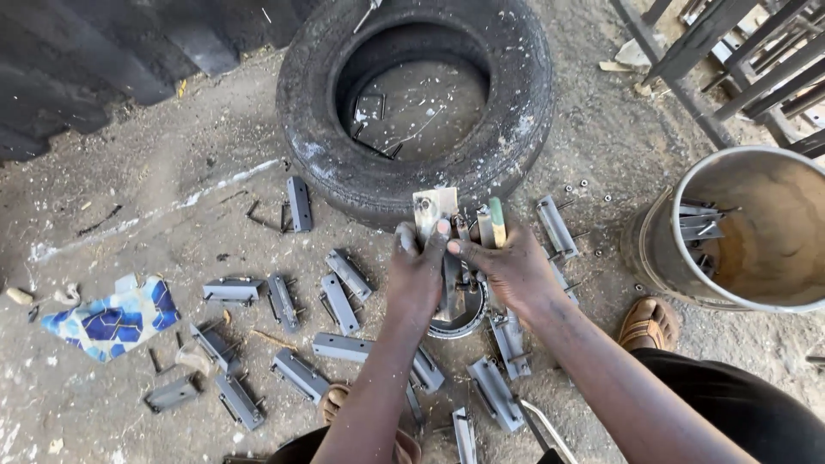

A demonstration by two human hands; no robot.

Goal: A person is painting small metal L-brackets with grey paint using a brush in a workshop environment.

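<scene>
At the centre of the frame both hands meet over a small upright assembly; the left hand (415, 273) is closed around a flat, pale metal plate (434, 210) whose top stands clear above the thumb, and the right hand (514, 268) is curled round a tool with a green-tipped wooden handle (497, 222), gripping it just beside the plate. Below the hands sits a round steel ring (460, 320) on the dirt, partly hidden by the wrists; whether the plate rests on it or is held just above it I cannot tell from this angle.

Grey metal brackets (342, 303) with bolts lie scattered over the lower left and lower middle of the frame, well apart from one another; a worn tyre (412, 176) fills the upper middle, just behind the hands, with loose scraps inside its hole; a rusty bucket (687, 258) at the right edge holds a few more brackets; a blue patterned cloth (116, 320) lies at the left; a sandalled foot (649, 322) shows beside the bucket.

To do this well, I judge the plate should be kept square and steady in the left grip, fingers clear of where the tool bears; the tool wants a firm, short hold so force goes straight down into the ring; the ground is loose, so small parts should be kept from rolling off.
</scene>
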